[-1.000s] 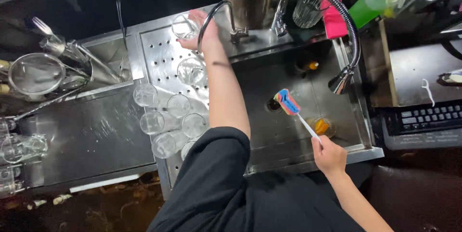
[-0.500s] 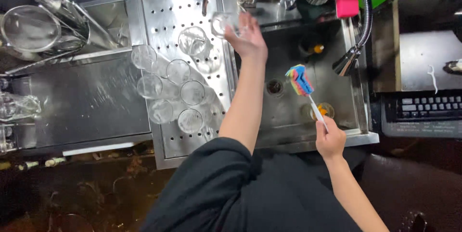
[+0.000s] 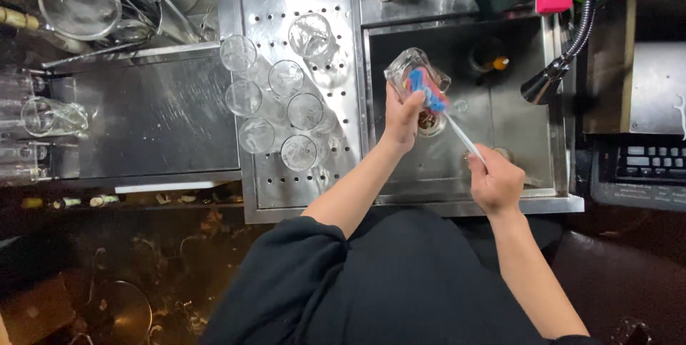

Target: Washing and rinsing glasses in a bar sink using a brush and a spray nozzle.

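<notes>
My left hand (image 3: 401, 115) holds a clear drinking glass (image 3: 409, 67) tilted over the steel sink (image 3: 522, 123). My right hand (image 3: 495, 182) grips the white handle of a bottle brush (image 3: 461, 136). Its blue and pink sponge head (image 3: 426, 90) lies against the glass, at its mouth. Both hands are over the sink basin, the right one nearer its front edge.
Several clear glasses (image 3: 286, 79) stand on the perforated steel drainboard (image 3: 343, 166) left of the sink. A flexible spray tap (image 3: 550, 80) hangs over the basin's right side. Strainers and bar tools (image 3: 78, 2) lie far left, a keyboard (image 3: 647, 165) far right.
My left hand took a glass from the back of the drainboard and carried it right over the sink. The brush head has come up against the glass.
</notes>
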